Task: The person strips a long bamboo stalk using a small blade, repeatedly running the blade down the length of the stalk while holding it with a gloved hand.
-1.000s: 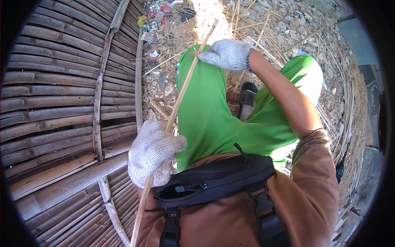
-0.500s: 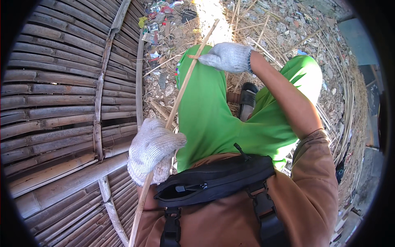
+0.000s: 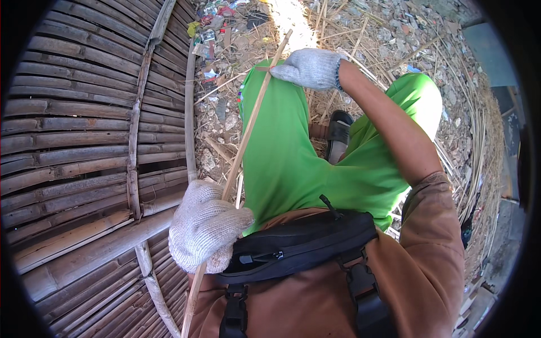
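Note:
A long, thin bamboo strip (image 3: 248, 130) slants from beyond my knee down past my left side. My left hand (image 3: 205, 228), in a whitish knitted glove, is closed round its lower part. Near the strip's far end, my right hand (image 3: 310, 69), gloved likewise, is closed with its fingertips at the strip. A short, thin brown piece (image 3: 262, 69) sticks out from those fingertips and crosses the strip; its kind is unclear. My leg in green trousers (image 3: 276, 141) lies beneath the strip.
A bamboo slat wall (image 3: 73, 138) stands close on my left. The ground holds rubble, straw and litter (image 3: 217, 34). A black waist bag (image 3: 304, 242), partly unzipped, rests across my lap. Loose thin strips (image 3: 476, 169) lie in a heap at the right.
My left hand has moved down the picture, toward my body. My right hand has shifted slightly up, with the short brown piece. The strip's far end has moved slightly left.

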`<act>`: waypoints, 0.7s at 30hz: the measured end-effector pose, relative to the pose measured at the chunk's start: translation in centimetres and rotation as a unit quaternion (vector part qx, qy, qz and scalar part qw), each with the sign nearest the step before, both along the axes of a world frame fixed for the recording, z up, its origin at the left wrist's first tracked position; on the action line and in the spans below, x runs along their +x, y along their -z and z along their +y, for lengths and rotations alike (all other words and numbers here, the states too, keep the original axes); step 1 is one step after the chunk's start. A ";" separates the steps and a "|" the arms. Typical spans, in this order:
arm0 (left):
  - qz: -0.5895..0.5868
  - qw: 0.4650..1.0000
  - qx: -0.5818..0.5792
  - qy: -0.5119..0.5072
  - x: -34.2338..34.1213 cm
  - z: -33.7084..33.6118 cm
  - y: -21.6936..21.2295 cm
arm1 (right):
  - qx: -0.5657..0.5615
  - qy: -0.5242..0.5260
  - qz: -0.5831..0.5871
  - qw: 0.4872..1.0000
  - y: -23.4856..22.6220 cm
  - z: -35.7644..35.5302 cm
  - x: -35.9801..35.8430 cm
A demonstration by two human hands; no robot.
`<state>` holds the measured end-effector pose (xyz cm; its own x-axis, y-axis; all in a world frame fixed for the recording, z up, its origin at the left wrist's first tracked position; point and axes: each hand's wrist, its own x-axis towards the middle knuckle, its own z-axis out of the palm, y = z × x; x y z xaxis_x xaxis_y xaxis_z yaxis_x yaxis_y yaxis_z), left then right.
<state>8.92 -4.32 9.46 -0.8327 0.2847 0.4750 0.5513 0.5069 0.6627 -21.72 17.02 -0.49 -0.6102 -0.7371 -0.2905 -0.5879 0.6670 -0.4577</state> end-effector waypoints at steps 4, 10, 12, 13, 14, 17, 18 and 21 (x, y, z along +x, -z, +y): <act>-0.013 0.999 -0.009 0.041 1.5 -0.8 -2.4 | -0.023 0.014 0.043 0.999 1.1 0.9 -1.2; -0.006 0.998 -0.009 0.062 4.7 -3.3 -4.0 | 0.012 0.053 0.011 0.998 2.1 0.8 -3.3; 0.020 0.999 0.015 0.035 6.1 -4.2 -3.6 | -0.015 0.074 -0.009 0.997 1.7 1.0 -3.5; 0.037 0.999 0.036 0.019 6.7 -4.6 -3.0 | -0.016 0.078 -0.007 0.997 2.5 1.3 -4.0; 0.058 0.997 0.059 0.002 7.1 -4.9 -2.6 | -0.016 0.133 0.064 0.989 4.5 1.8 -5.3; 0.098 0.990 0.105 -0.012 4.9 -4.5 -1.4 | -0.039 0.222 0.149 0.963 6.0 4.0 -8.0; 0.099 0.980 0.165 -0.045 4.4 -3.9 -1.1 | -0.089 0.261 0.116 0.954 5.0 3.4 -7.9; 0.130 0.948 0.284 -0.055 1.0 -2.7 1.0 | -0.228 0.318 -0.001 0.920 0.1 1.3 -4.8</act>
<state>9.91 -7.00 8.41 -0.6758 -0.1605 0.7194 0.6984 0.1724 0.6946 -26.50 18.30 -0.61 -0.9603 -0.2761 -0.0409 -0.1436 0.6145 -0.7757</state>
